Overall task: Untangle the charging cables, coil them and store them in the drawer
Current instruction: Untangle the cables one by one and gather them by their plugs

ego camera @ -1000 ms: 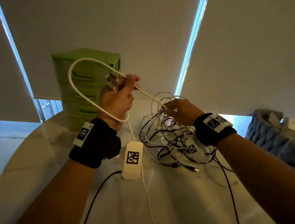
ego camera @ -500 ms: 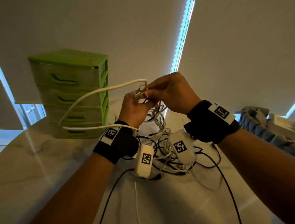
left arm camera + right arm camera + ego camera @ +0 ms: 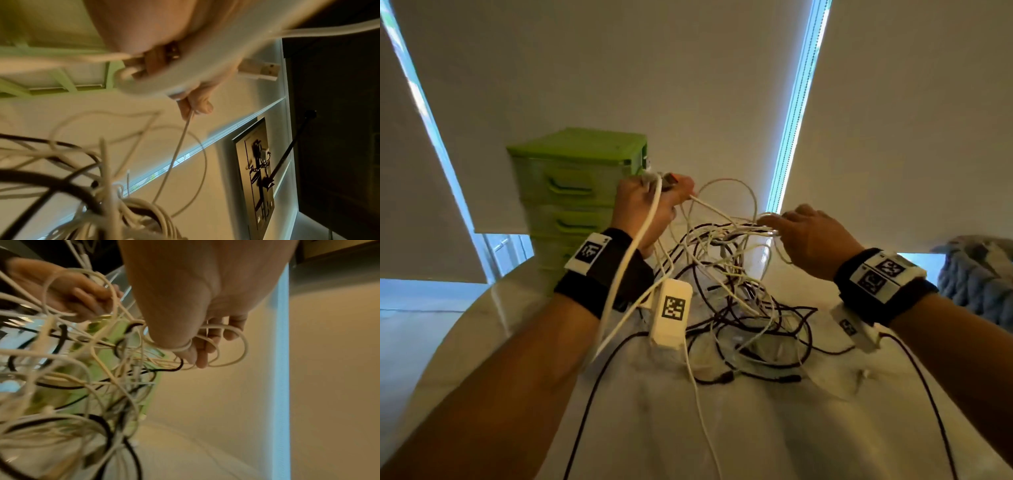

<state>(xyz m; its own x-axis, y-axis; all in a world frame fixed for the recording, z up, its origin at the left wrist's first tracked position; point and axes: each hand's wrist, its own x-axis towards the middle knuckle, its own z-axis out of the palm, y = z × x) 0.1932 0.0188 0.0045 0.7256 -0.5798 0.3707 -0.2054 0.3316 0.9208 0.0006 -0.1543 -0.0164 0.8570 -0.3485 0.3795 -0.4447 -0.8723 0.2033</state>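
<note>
A tangle of white and black charging cables [image 3: 732, 274] hangs lifted between my hands above the pale table [image 3: 756, 428]. My left hand [image 3: 650, 205] is raised in front of the green drawer unit [image 3: 571, 178]; it grips a thick white cable [image 3: 626, 260] and USB plugs [image 3: 259, 71], with a thin white cable [image 3: 179, 146] pinched at the fingertips. To the right, my right hand [image 3: 808, 236] pinches several white loops [image 3: 226, 345] of the tangle, one wrapped over the thumb. All drawers look shut.
Black cable ends and plugs [image 3: 787, 378] trail on the table in front of the tangle. A grey knitted basket [image 3: 976, 274] stands at the far right. Window blinds [image 3: 893, 120] hang behind.
My hands were together at the tangle half a second ago; they have drawn apart, the left going up and left with the thick cable, the right moving right and stretching the loops.
</note>
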